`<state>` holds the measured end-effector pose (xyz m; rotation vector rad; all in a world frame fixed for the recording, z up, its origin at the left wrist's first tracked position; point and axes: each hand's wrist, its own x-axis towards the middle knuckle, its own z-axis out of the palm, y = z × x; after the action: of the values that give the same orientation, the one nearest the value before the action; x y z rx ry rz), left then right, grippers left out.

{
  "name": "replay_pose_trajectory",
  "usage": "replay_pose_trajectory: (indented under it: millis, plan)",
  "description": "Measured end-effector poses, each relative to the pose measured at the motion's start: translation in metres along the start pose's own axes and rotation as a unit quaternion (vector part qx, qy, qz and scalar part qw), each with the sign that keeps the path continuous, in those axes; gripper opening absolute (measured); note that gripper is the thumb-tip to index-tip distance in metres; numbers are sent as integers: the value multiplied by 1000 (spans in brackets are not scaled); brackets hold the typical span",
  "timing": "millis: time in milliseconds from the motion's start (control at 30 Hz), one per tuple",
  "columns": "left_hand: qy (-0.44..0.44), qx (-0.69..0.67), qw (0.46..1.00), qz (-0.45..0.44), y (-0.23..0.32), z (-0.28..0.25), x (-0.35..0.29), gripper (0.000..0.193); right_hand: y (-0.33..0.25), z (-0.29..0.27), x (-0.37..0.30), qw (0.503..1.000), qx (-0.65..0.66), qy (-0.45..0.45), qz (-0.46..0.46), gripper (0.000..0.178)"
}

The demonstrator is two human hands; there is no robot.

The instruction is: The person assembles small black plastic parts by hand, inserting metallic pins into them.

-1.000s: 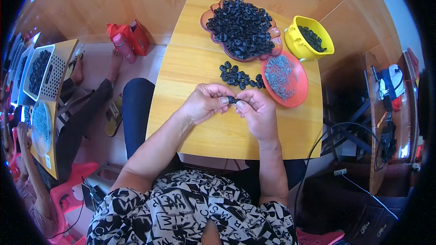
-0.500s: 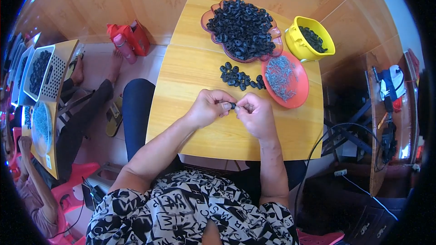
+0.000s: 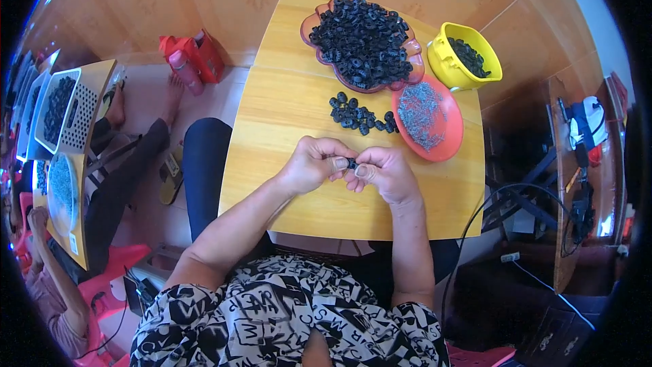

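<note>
Over the near half of the wooden table, my left hand (image 3: 312, 165) and my right hand (image 3: 385, 171) meet fingertip to fingertip. Between them is a small black plastic part (image 3: 351, 163), pinched by the thumb and fingers of both hands. Much of it is covered by the fingertips. Just beyond my hands lies a loose group of similar black parts (image 3: 356, 115). To their right, an orange-red oval plate (image 3: 448, 137) carries a spread of small grey metal pieces (image 3: 420, 112), possibly screws or pins.
A flower-shaped tray (image 3: 310, 27) heaped with black parts stands at the table's far side. Right of it is a yellow basket (image 3: 445, 61) with more black parts. A black cable (image 3: 468, 224) hangs by the right edge. At left, another person sits by a table with a white basket (image 3: 80, 105).
My right hand has turned and closed in, its thumb now against the black part. My left hand has barely moved.
</note>
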<state>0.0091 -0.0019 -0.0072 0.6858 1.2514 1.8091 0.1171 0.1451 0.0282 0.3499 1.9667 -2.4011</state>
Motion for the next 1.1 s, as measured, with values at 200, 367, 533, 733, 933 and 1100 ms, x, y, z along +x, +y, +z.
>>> replay_pose_trajectory:
  millis: [200, 367, 533, 733, 933, 1100]
  plan:
    - [-47, 68, 997, 2, 0, -3, -2, 11, 11, -4, 1, 999, 24, -14, 35, 13]
    - [-53, 82, 995, 24, 1, 1, 0, 9, 19, -7, 0, 999, 23, -10, 44, 15]
    - [-52, -49, 997, 0, 5, 4, 4, 11, 14, -14, 0, 989, 135, -54, -5, 26]
    - [-16, -130, 991, 14, 3, -4, 5, 14, 14, -19, -6, 990, 134, -34, -24, 34]
    - [-21, -109, 994, 7, 1, -6, 5, 14, 12, -9, -3, 991, 128, -3, -25, 27]
    - [-60, -79, 995, 29, 2, -6, 5, 12, 10, -6, -2, 991, 133, -19, -24, 22]
